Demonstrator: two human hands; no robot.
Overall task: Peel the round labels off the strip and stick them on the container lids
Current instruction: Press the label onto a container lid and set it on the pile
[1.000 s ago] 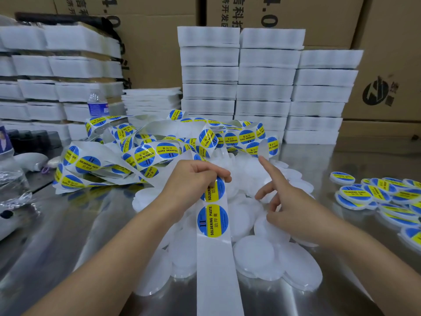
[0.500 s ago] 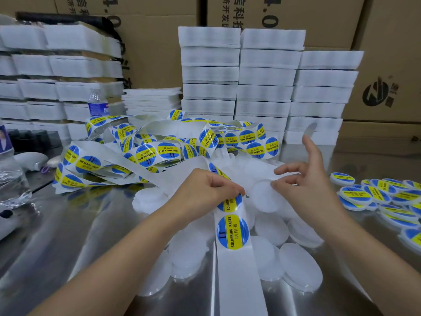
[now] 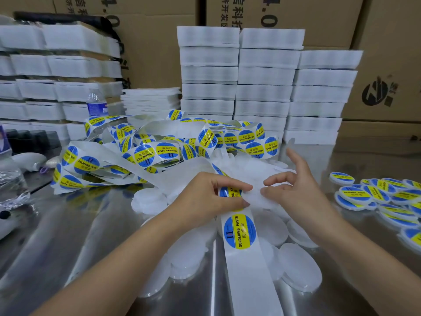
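Observation:
A white backing strip (image 3: 250, 274) with round blue-and-yellow "soldering paste" labels runs from a tangled heap (image 3: 157, 153) through my left hand (image 3: 205, 199) to the bottom edge. My left hand grips the strip at one label (image 3: 229, 192), thumb and fingertips on it. Another label (image 3: 239, 231) sits on the strip just below. My right hand (image 3: 298, 197) pinches a blank white lid (image 3: 262, 200) right beside that label, its other fingers spread upward. Several blank white lids (image 3: 298, 270) lie heaped under both hands. Labelled lids (image 3: 373, 195) lie at the right.
The shiny metal table (image 3: 68, 242) carries stacks of white foam trays (image 3: 264, 87) behind the heap and more stacks (image 3: 59, 67) at the left. A water bottle (image 3: 96, 106) stands at the back left. Cardboard boxes (image 3: 387, 65) close off the back.
My right hand reached over the pile, picked up a blank lid and brought it left to the label in my left hand. The strip shifted slightly to the right.

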